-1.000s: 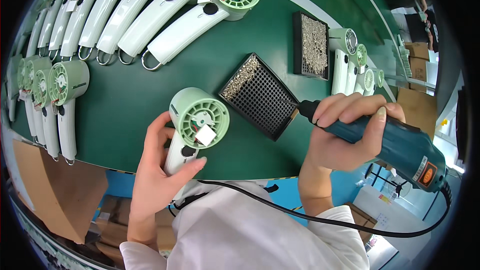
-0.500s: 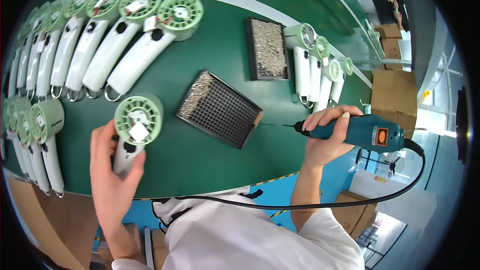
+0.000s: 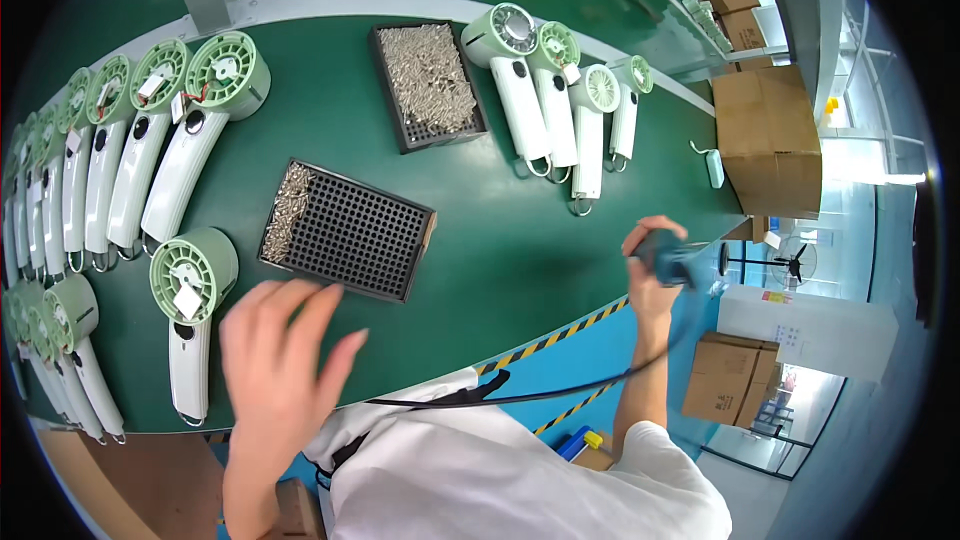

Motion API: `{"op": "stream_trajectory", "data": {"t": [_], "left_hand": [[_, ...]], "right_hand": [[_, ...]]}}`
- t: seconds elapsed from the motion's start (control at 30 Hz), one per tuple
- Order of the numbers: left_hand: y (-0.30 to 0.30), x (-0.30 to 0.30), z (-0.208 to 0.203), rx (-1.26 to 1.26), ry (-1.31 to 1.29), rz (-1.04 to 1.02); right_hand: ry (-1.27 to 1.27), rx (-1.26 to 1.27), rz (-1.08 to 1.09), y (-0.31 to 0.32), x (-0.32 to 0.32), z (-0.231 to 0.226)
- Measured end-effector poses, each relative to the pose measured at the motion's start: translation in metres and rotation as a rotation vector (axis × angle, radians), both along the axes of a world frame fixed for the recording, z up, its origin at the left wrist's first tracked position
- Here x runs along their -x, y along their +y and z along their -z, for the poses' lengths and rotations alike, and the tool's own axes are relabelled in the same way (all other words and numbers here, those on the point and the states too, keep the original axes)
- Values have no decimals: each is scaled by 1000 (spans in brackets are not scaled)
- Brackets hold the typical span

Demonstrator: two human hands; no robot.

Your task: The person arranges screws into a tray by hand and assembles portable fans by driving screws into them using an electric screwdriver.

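My left hand (image 3: 282, 365) is open above the green table, its fingers apart and holding nothing. Just left of it lies a handheld fan (image 3: 188, 365) with a white handle and an open pale green head. Beyond my fingertips, a black perforated tray (image 3: 360, 230) carries small metal screws (image 3: 290, 210) along its left end. Out at the right, my right hand (image 3: 650, 265) is wrapped round a teal electric screwdriver (image 3: 664, 252), blurred and seen partly end-on, so its tip is hidden. A black cord (image 3: 560, 395) trails from it across the front of my body.
Several more fans (image 3: 115, 175) stand in rows along the left. A second black tray (image 3: 430, 80) full of screws lies farther back. Several assembled-looking fans (image 3: 560, 110) rest at the back right. Cardboard boxes (image 3: 768, 140) stand past the table's right end.
My left hand has let go of the fan, which now lies on the table, and has opened. My right hand has swung the screwdriver, turning its body away. The whole view has shifted rightward.
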State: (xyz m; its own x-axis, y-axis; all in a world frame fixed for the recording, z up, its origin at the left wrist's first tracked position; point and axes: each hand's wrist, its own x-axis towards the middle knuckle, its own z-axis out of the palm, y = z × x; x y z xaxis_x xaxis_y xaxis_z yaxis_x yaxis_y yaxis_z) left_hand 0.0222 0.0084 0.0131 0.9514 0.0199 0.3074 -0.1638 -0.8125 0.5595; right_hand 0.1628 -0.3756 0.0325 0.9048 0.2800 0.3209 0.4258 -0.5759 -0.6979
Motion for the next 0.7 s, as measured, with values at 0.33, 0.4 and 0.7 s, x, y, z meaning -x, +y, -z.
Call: {"op": "stream_trajectory", "data": {"t": [0.33,0.4,0.7], "left_hand": [[-49,-64,11,-277,167,226],[-51,-68,10,-291,155,244],[-49,-41,-2,-307,199,447]], "right_hand": [[162,731,-158,-13,0,5],[152,732,-202,-11,-1,3],[159,712,-240,-8,-1,-8]]}}
